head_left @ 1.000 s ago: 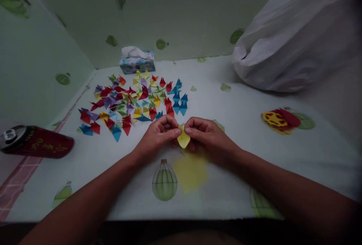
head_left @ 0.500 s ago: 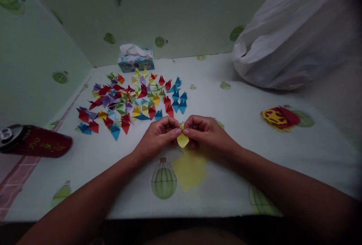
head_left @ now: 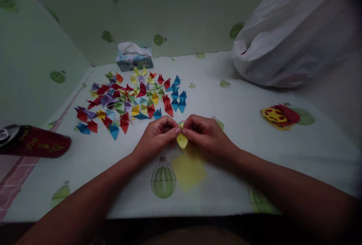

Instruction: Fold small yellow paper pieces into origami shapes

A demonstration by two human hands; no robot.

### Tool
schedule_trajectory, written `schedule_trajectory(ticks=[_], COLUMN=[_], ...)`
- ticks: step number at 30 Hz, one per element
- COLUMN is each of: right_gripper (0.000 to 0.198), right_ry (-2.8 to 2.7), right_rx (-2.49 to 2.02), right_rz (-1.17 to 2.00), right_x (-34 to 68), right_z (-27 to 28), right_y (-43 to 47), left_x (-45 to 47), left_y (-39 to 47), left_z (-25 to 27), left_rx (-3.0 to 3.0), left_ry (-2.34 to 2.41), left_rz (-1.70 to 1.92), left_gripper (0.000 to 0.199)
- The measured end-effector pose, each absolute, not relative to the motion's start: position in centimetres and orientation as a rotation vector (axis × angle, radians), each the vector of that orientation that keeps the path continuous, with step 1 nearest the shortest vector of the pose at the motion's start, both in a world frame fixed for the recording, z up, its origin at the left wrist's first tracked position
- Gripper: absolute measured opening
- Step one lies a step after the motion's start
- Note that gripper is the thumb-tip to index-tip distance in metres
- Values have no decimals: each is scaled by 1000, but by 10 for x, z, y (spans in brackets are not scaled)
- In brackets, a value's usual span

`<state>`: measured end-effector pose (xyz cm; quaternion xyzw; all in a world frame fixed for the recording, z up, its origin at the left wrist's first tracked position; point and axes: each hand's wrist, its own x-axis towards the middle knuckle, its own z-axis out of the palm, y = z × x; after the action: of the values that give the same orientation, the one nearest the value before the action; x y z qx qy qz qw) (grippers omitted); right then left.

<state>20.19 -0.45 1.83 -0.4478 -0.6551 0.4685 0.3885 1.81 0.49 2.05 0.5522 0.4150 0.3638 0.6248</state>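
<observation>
Two hands: I see my left hand (head_left: 157,136) and my right hand (head_left: 205,133) close together, fingertips almost touching, just above the table (head_left: 243,124).
Grip: both hands are pinched shut on a small yellow folded paper (head_left: 182,140), thumbs and first fingers pressing its top.
Yellow folded paper: it sits between the two hands, its round tip pointing down toward me.
Yellow sheet (head_left: 189,170): lies flat on the table just below the hands.
Paper pile (head_left: 131,100): lots of little folded shapes, red, blue, yellow, purple and green, spread out behind the left hand.
Tissue box (head_left: 134,58): stands by the far wall.
Red can (head_left: 31,145): lies on its side, far left.
White bag (head_left: 296,30): big, far right.
</observation>
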Motion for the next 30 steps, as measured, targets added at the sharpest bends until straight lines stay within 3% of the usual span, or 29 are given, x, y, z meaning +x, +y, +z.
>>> schedule_trajectory(ticks=[6,14,24,30], right_gripper=[15,16,16,15], right_ry=[-1564,-1699,-1694,-1531], right_rx=[-1051,-1205,-1205,-1131], right_rz=[1427,1085,1047,1338], right_x=[201,201,200,199], right_z=[21,17,17,17], right_y=[-6,-6,-8,-7], left_x=[19,19,21,22], left_y=[6,2,2,0], left_z=[19,22,22,21], left_rx=[1303,1332,1348,1444], left_ry=[984,955,1016,1098], left_rz=[845,848,830,850], left_gripper=[23,19,19,17])
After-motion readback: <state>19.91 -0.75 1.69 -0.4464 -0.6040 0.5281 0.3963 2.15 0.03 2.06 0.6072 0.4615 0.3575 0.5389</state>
